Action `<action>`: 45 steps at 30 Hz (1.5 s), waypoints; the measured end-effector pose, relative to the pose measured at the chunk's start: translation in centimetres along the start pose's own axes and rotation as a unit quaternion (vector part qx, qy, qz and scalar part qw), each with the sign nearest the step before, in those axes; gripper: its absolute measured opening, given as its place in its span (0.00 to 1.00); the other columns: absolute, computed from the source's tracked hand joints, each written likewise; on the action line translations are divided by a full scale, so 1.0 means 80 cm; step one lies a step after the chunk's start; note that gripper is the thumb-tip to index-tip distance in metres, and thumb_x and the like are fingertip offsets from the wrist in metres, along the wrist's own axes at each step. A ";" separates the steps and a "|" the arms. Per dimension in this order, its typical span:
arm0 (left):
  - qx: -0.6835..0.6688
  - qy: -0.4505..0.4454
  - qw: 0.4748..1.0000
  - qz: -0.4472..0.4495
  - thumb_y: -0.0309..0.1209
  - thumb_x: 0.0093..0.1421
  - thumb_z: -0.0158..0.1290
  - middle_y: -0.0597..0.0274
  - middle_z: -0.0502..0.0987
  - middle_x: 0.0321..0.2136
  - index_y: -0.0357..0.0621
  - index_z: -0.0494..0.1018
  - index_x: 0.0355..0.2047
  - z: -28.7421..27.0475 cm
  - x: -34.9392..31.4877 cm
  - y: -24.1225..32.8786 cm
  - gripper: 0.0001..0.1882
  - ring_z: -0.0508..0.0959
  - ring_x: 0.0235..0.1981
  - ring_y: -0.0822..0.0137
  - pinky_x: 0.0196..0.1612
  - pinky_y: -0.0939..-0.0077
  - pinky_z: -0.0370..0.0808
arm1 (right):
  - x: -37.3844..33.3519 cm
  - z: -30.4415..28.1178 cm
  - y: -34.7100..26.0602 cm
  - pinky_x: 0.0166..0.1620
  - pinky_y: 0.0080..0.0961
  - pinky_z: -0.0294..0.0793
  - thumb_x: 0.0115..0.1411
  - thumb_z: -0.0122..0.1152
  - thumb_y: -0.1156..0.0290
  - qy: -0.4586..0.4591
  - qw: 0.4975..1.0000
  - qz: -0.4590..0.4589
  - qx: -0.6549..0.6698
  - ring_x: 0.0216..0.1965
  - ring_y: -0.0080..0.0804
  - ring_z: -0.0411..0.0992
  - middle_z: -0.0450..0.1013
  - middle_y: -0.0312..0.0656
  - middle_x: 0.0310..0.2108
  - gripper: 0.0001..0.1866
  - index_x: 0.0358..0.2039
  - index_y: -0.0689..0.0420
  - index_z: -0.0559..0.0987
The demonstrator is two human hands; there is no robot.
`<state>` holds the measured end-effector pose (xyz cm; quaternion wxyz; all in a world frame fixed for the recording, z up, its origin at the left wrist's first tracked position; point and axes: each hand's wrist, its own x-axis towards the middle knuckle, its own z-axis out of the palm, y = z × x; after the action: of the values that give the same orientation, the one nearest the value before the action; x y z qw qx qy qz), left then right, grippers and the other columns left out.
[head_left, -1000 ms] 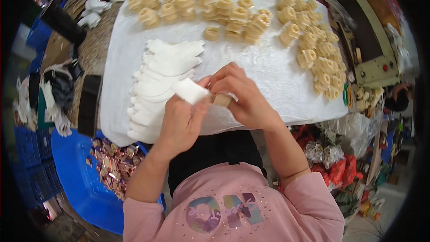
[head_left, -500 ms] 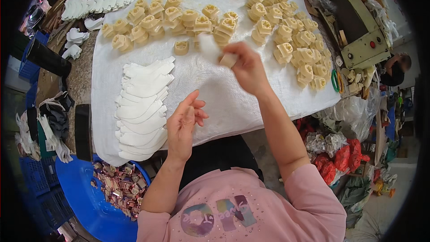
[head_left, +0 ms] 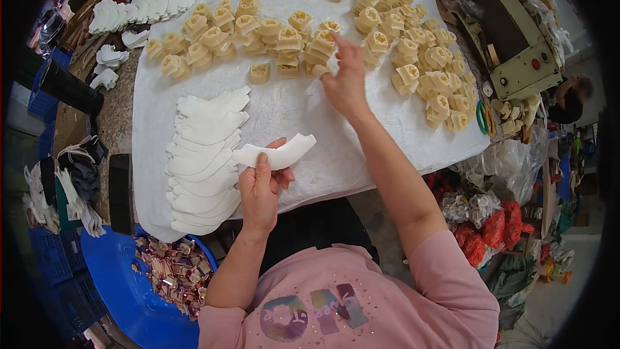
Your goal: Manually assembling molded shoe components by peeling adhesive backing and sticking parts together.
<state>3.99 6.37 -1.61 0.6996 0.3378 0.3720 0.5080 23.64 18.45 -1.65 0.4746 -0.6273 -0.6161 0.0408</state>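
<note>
In my left hand (head_left: 261,187) is a curved white flat piece (head_left: 287,151) with notched ends, pinched under the thumb and held above the cloth. My right hand (head_left: 349,81) reaches over the cloth, thumb and fingers apart, by a stack of cream molded pieces (head_left: 321,46). A small pale piece or cover shows at that thumb's tip; I cannot tell which. Overlapping white pieces (head_left: 205,168) lie in a long row to the left of my left hand. A lone cream piece (head_left: 259,74) sits left of the stack.
Many cream pieces (head_left: 439,84) stand in stacks on the right of the white cloth (head_left: 297,184). More white pieces (head_left: 142,8) lie at the far left. A blue tub (head_left: 123,284) of shiny scraps is lower left. A machine (head_left: 526,68) stands at the right.
The white piece, blurred near the cream stacks and my right hand before, is now in my left hand. My left hand has closed on it. My right hand has moved slightly farther away.
</note>
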 end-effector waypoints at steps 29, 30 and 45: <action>-0.075 -0.044 0.982 0.169 0.48 0.67 0.32 0.56 0.60 0.59 0.40 0.55 0.59 0.008 0.024 -0.010 0.29 0.60 0.60 0.60 0.59 0.66 0.58 | -0.091 -0.023 -0.053 0.44 0.34 0.74 0.39 0.64 0.86 -0.097 0.984 -0.140 0.054 0.45 0.43 0.69 0.60 0.47 0.53 0.32 0.48 0.52 0.72; -0.056 -0.058 0.982 0.172 0.47 0.67 0.31 0.55 0.59 0.60 0.39 0.54 0.60 0.008 0.027 -0.015 0.29 0.58 0.61 0.60 0.61 0.65 0.55 | -0.090 -0.023 -0.053 0.44 0.34 0.74 0.39 0.64 0.86 -0.098 0.984 -0.140 0.054 0.45 0.43 0.69 0.60 0.47 0.53 0.32 0.48 0.52 0.72; 0.061 -0.067 0.981 0.169 0.43 0.69 0.27 0.52 0.53 0.62 0.28 0.53 0.59 0.028 0.032 -0.014 0.29 0.53 0.64 0.61 0.66 0.63 0.48 | -0.091 -0.020 -0.023 0.44 0.27 0.76 0.54 0.59 0.78 -0.074 0.921 0.221 0.313 0.46 0.32 0.70 0.65 0.47 0.49 0.23 0.51 0.58 0.68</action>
<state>7.01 8.35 -1.90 0.6049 0.4712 0.2926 0.5714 21.56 11.31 -3.48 0.5789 -0.5619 -0.4509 0.3819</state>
